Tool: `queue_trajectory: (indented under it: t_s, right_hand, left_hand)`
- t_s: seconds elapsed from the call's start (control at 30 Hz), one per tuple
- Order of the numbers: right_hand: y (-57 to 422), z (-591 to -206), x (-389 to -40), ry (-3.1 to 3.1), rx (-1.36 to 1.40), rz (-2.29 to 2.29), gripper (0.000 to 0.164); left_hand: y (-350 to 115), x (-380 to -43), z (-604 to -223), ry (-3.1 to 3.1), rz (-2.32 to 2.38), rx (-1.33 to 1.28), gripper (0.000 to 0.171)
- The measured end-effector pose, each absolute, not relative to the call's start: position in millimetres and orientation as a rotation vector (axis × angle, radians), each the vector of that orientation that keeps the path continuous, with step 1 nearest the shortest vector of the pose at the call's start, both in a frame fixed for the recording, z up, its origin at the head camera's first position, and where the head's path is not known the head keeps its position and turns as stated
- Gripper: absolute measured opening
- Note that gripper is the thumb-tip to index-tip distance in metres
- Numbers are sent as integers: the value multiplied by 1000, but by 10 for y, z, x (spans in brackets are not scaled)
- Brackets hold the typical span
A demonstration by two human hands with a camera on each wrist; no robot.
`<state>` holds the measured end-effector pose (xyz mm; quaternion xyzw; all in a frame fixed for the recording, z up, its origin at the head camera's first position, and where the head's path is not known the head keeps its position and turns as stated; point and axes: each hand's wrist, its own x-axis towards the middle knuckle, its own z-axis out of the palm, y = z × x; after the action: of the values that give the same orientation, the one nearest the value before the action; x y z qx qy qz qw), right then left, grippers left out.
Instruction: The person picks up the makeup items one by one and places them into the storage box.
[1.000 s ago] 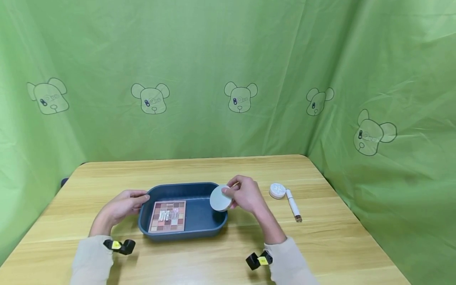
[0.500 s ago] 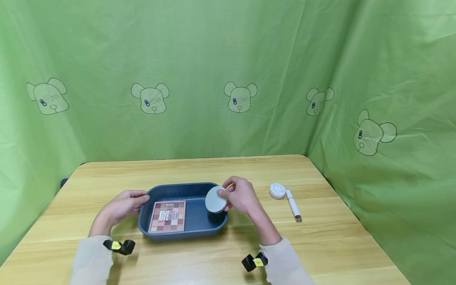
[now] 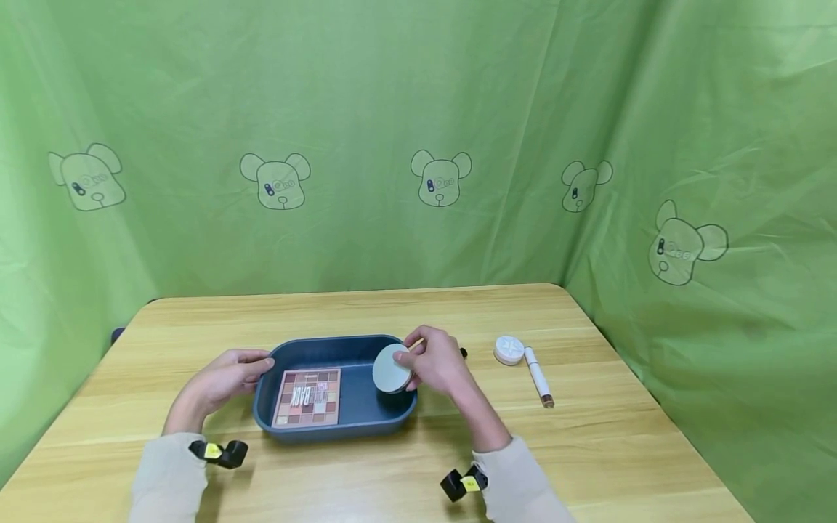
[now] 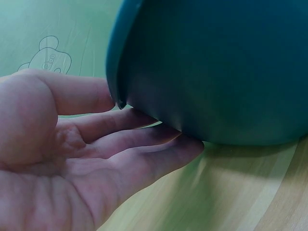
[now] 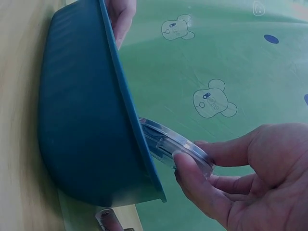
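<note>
A dark blue oval-cornered tray [image 3: 356,403] stands on the table. My left hand [image 3: 225,379] grips its left end, the thumb at the rim and the other fingers against the outer wall in the left wrist view. Inside, on the left, lies a flat eyeshadow palette [image 3: 309,397] with lettering on its cover. A round, pale-faced compact [image 3: 390,368] is pinched between thumb and fingers of my right hand [image 3: 439,359], tilted over the tray's right end. Its clear, thick edge [image 5: 180,144] shows in the right wrist view, partly behind the tray wall.
To the right, a white round case [image 3: 508,350] with a star pattern lies beside a slim white tube [image 3: 539,378] with a brown end. A small black thing [image 3: 463,353] peeks out behind my right hand. Green cloth [image 3: 353,240] hangs behind the table.
My right hand has moved a little left and down with the compact, further over the tray. The black thing behind it has come into view. The left hand and tray stay put.
</note>
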<state>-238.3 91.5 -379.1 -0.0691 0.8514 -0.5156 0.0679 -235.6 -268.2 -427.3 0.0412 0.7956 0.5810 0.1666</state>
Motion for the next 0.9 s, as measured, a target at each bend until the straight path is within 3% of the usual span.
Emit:
queue_trajectory:
  t_s: [0.9]
  right_hand:
    - [720, -3939, -2369, 2542, -275, -1548, 27]
  left_hand:
    - [-2675, -2349, -4261, 2259, 1657, 122, 56]
